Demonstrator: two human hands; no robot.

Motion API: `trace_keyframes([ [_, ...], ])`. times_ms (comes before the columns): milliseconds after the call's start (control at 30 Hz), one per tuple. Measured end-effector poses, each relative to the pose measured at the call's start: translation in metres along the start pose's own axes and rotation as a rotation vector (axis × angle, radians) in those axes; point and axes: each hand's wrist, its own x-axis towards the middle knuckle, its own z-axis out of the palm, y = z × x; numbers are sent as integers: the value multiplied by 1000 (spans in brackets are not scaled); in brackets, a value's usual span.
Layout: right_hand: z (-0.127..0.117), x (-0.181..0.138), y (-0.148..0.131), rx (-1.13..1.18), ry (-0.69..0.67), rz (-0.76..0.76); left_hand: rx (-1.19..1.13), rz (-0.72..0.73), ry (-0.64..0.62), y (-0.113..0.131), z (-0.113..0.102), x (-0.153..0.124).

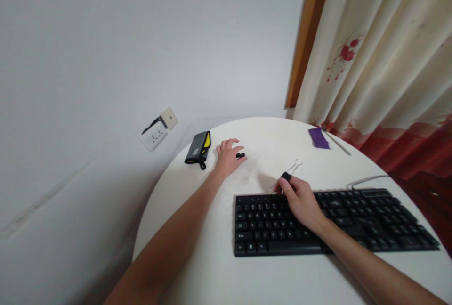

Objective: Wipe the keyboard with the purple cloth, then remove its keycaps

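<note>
Keycaps, two, under spread left hand; right hand pinching one wire puller.

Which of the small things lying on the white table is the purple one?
The flat purple piece at the table's far right edge, near the curtain. The pouch by the left hand is black and yellow; the keycaps are black.

A wire keycap puller, apparently black-handled, lies angled beside the black keyboard.
</note>
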Motion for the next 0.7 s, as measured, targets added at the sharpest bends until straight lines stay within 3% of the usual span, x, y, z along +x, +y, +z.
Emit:
trace_keyframes([
  [700, 1, 0, 2, 6, -7, -3, 5, -22, 37, -1, -2, -5],
])
